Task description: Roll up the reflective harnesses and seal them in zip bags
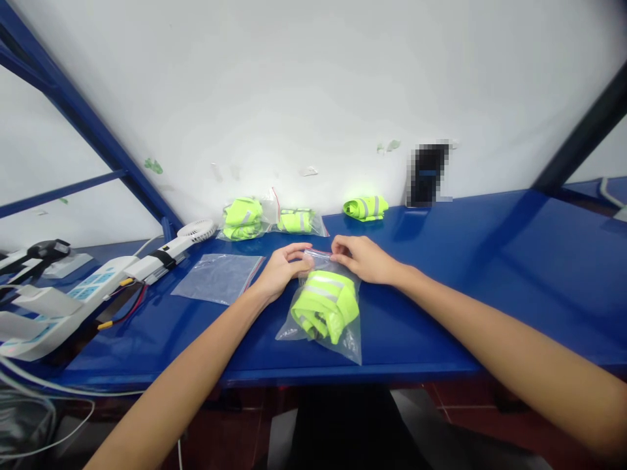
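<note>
two thumb-and-finger pinches on bag [351,344]: left hand [280,272], right hand [363,259]

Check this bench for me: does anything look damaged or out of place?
The white wall looks marred, with green blotches and scuffs above the blue table. One rolled yellow-green bundle lies unbagged at the back, unlike the bundle in the nearest clear bag. Nothing looks spilled.

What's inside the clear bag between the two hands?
The clear bag holds a bundled neon-yellow cloth with silvery stripes. The left hand and right hand pinch its top edge. The cloth's underside and inner folds are hidden.
</note>
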Tool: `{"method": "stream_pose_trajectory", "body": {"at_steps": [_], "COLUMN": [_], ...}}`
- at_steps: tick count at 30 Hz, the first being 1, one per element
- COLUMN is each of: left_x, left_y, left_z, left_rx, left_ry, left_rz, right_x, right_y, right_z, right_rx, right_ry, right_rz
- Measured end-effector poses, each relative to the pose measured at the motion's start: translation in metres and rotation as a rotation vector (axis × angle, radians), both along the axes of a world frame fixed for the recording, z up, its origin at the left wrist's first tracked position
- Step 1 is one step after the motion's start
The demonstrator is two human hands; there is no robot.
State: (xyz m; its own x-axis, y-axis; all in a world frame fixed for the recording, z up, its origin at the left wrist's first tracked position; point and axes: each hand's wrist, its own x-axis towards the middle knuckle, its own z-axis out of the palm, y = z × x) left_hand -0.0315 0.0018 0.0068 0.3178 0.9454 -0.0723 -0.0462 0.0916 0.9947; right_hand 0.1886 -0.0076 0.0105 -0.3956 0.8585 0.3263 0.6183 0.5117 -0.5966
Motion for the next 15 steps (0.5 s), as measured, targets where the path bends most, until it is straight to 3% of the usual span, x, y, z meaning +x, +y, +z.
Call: {"method": "stream_pose_trajectory", "body": {"at_steps": [3,6,10,15], "left_x": [0.001,0.005,0.007,-0.001], "left_y": [-0.002,-0.004,-0.001,0.007], "left_z": [0.001,-0.001,-0.004,-0.006], "left_rx": [-0.076,-0.008,0.137,0.404], "left_ry": [-0.041,-0.024,0.047,0.299], "left_rz": [-0.107,-0.149,-0.027,0.126], "right_x": [0.002,0.003,-0.001,-0.005], "right_y": [0.0,-0.003,-0.008,-0.011], "right_z": [0.004,0.005,0.004,0.002], "right_rx": [-0.124,-0.141,-0.096,0.024], "right_ry": [0.233,0.274,0.139,0.03], "right_rz": [0.0,-0.016,-0.064,-0.056]}}
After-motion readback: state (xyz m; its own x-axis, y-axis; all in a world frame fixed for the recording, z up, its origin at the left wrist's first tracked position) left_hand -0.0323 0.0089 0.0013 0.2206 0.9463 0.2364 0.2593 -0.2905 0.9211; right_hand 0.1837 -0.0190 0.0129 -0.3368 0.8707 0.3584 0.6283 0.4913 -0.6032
